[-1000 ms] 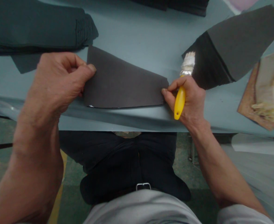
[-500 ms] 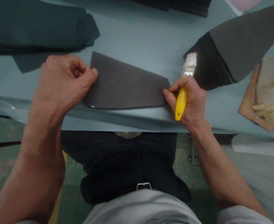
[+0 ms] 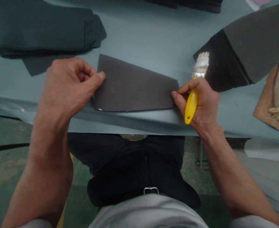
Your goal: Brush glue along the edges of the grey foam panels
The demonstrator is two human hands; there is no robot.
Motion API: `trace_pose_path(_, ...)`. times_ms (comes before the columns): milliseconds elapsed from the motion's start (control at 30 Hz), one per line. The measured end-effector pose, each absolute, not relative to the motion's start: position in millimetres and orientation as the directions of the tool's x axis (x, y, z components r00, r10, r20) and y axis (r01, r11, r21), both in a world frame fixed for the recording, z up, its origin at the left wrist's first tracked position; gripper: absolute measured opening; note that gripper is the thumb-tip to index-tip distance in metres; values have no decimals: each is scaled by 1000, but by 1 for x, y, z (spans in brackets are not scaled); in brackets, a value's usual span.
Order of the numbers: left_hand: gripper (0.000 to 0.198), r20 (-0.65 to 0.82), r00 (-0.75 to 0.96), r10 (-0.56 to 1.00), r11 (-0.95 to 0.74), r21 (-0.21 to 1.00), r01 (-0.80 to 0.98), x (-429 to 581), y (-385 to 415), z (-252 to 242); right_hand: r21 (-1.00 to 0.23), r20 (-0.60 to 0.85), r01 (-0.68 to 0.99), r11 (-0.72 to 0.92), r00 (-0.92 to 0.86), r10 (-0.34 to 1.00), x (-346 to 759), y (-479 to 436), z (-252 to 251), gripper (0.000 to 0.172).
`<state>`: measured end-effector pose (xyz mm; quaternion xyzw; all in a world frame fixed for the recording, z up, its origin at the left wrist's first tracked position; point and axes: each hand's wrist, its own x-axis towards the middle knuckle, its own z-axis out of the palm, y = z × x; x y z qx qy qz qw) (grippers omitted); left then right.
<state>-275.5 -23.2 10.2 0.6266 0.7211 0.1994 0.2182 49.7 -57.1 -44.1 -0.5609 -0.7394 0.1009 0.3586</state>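
Note:
A dark grey panel [image 3: 134, 85], cut from thin sheet material and tapering to the right, lies near the table's front edge. My left hand [image 3: 68, 85] pinches its left edge between thumb and fingers. At the narrow right end, the thumb and forefinger of my right hand [image 3: 201, 101] pinch the corner. That same hand also holds a paintbrush [image 3: 191, 106] with a yellow handle, its bristles, coated white, pointing away from me. Small white marks show along the panel's near edge. The fingertips under the panel are hidden.
A stack of dark green pieces [image 3: 42, 28] lies at the back left. More dark grey panels [image 3: 258, 44] lie fanned out at the right. Beside them is a brown board [image 3: 264, 107] with dried yellowish residue. Black material [image 3: 201, 4] sits along the far side.
The whole view has shifted, so everything appears slightly farther right. Both hands keep their hold on the panel, and the brush stays in my right hand.

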Motion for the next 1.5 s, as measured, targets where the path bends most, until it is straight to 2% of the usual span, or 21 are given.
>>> trace_pose_path(333, 30, -43, -112, 993, 116, 581, 806, -280, -22, 4, -564, 459, 726, 394, -121, 880, 50, -57, -46, 19)
trace_pose_path(567, 29, -33, -117, 993, 119, 478, 870, -275, -23, 8, -562, 422, 740, 371, -129, 897, 52, -56, -45, 18)
trace_pose_path(800, 27, -5, -110, 994, 99, 467, 878, -271, -24, 9, -564, 466, 716, 411, -135, 874, 51, -56, -47, 19)
trace_pose_path(1000, 30, -27, -112, 993, 113, 410, 905, -271, -25, 12, -571, 461, 709, 414, -141, 876, 52, -56, -47, 19)
trace_pose_path(1167, 34, -21, -111, 994, 109, 437, 893, -273, -27, 11, -586, 436, 708, 393, -133, 890, 52, -56, -47, 19)
trace_pose_path(1500, 25, -19, -127, 992, 122, 439, 890, -272, -27, 13, -564, 448, 725, 395, -133, 884, 52, -56, -51, 17)
